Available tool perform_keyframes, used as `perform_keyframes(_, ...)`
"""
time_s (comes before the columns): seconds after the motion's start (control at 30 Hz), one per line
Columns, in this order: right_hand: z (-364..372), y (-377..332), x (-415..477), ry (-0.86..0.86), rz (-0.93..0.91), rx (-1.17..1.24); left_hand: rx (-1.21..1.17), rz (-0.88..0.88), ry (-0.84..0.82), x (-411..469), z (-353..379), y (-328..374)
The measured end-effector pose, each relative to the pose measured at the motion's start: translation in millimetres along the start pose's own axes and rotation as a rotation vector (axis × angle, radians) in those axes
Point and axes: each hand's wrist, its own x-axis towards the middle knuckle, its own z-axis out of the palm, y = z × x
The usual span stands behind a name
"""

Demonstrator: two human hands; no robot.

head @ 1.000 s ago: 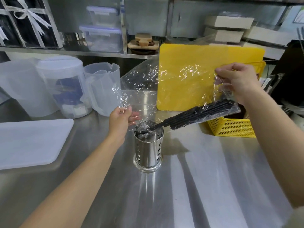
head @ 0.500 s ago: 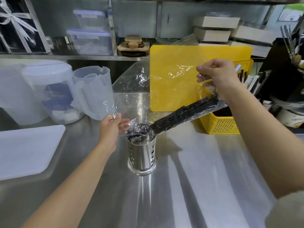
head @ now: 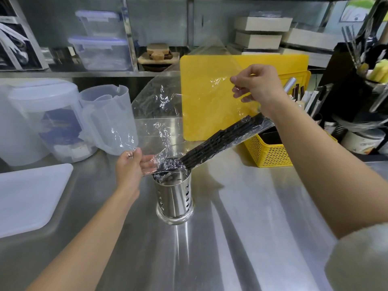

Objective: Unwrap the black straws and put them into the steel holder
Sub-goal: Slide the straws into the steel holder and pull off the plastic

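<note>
Steel counter bears steel holder; left hand and right hand pinch clear wrap veiling black straws lower down.

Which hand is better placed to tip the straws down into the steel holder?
Probably the right hand: it pinches the wrap just above the raised end of the black straws, whose lower end sits at the mouth of the steel holder. The left hand pinches wrap low beside the rim.

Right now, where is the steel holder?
In the head view, the holder stands upright at the centre of the counter, just right of the left hand pinching the wrap, with the straws' lower ends at its rim.
</note>
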Motion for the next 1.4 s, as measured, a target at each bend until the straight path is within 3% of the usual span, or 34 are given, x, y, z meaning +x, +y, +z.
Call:
perform_keyframes(0.7,16,-43,5,-0.088,-0.099,-0.134,-0.028,-0.018,0.026,-13,-2,-3)
perform_keyframes(0.9,35,-65,10,-0.134,-0.19,-0.292,-0.04,-0.089,0.055,-12,-1,-12)
perform_keyframes(1.2,48,-60,13,-0.2,-0.269,-0.344,0.069,-0.335,0.053,-2,-19,-3)
perform_keyframes(1.3,47,-57,14,-0.221,-0.271,-0.341,0.126,-0.27,0.208,5,-23,-5)
perform_keyframes(1.4,51,-57,14,-0.222,-0.294,-0.343,0.218,0.047,0.322,9,-25,10)
